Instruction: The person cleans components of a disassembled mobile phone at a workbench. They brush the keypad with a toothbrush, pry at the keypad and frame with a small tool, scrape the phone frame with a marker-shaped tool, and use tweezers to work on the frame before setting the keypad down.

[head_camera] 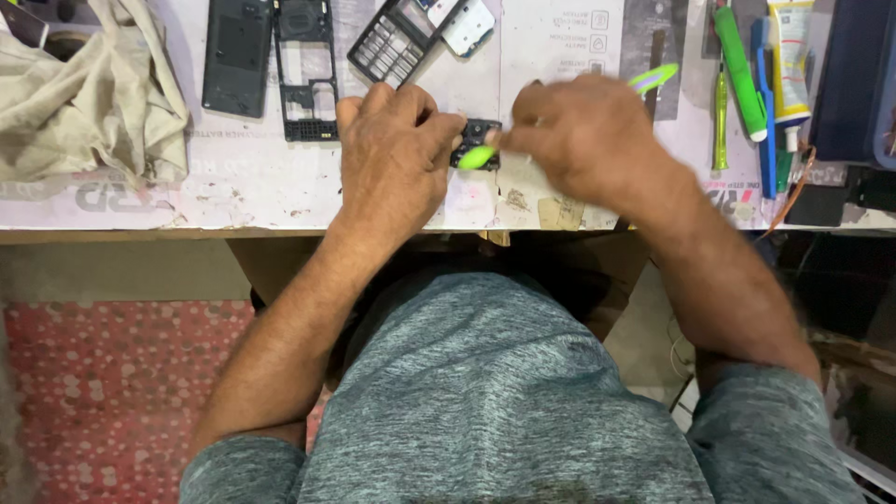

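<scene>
1. Desk [280, 187], pale and scuffed, spanning the top of the view, front edge running just below both hands.
2. Crumpled beige cloth [84, 93] heaped on the far left of the desk, well apart from the hands.
3. Left hand [392, 154] resting on the desk near its front edge, fingers curled inward and pinching the left side of a small dark part.
4. Right hand [583, 135] blurred, closed around a bright green tool [476, 157], tip of the tool touching the small dark part; a second green sliver [653, 77] showing past the knuckles, likely the same tool's other end, though cannot tell for sure.
5. Black phone back cover [237, 56] lying flat on the desk, up and left of the left hand.
6. Black phone frame [306, 70], open in the middle, just right of the back cover and near the left hand's knuckles.
7. Phone front with keypad grid [397, 42] lying tilted, above the left hand.
8. Green and blue pens or tools with a white tube [765, 75], lined up on the right side of the desk, apart from the right hand.
9. Small dark part [478, 133], held between the two hands, low over the desk, just right of centre.
</scene>
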`<action>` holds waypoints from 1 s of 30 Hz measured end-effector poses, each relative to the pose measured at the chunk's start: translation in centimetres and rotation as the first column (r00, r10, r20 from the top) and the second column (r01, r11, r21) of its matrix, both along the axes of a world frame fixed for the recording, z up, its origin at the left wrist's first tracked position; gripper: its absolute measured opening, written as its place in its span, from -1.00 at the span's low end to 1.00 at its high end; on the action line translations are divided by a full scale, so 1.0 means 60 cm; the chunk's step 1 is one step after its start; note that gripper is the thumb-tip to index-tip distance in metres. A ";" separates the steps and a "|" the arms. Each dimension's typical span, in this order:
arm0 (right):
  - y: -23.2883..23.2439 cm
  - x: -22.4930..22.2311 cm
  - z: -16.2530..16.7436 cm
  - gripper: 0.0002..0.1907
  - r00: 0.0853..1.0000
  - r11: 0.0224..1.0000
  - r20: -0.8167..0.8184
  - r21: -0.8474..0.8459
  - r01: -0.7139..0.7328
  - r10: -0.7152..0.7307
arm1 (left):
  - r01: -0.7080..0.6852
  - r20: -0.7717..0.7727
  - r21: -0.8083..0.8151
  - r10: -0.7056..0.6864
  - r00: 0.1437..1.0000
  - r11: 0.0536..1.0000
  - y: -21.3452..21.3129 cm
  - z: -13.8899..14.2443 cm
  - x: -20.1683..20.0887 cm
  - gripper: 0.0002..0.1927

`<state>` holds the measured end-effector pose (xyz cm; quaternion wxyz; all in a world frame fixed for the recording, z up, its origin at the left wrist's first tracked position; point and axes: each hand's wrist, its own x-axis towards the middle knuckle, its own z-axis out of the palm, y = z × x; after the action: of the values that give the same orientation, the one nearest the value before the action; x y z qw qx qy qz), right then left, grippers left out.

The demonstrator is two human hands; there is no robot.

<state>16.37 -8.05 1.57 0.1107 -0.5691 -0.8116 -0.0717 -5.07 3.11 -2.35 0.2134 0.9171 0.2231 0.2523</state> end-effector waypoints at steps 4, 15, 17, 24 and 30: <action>0.003 -0.002 0.001 -0.72 1.000 1.000 -0.014 0.014 -0.003 0.004 | -0.003 -0.014 0.008 0.003 1.000 1.000 -0.002 -0.003 -0.001 -0.89; -0.008 0.003 -0.002 -0.80 1.000 1.000 0.002 -0.003 0.017 -0.017 | -0.003 0.000 0.017 0.003 1.000 1.000 0.002 -0.003 0.000 -0.88; -0.016 0.012 0.005 -0.80 0.999 0.999 0.025 -0.028 0.046 -0.045 | -0.001 0.008 -0.004 0.001 1.000 1.000 0.001 -0.002 -0.001 -0.90; -0.012 0.014 0.029 -0.88 0.996 0.995 0.009 0.032 0.091 -0.092 | -0.003 0.020 0.010 0.002 1.000 1.000 0.000 0.003 -0.001 -0.92; -0.013 0.010 0.010 -0.88 0.999 0.999 -0.013 -0.023 0.037 -0.037 | 0.001 0.018 0.001 -0.001 1.000 1.000 0.002 0.000 -0.002 -0.91</action>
<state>17.00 -8.82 2.19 0.1085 -0.5857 -0.8010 -0.0606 -5.17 3.22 -2.33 0.2151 0.9150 0.2204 0.2606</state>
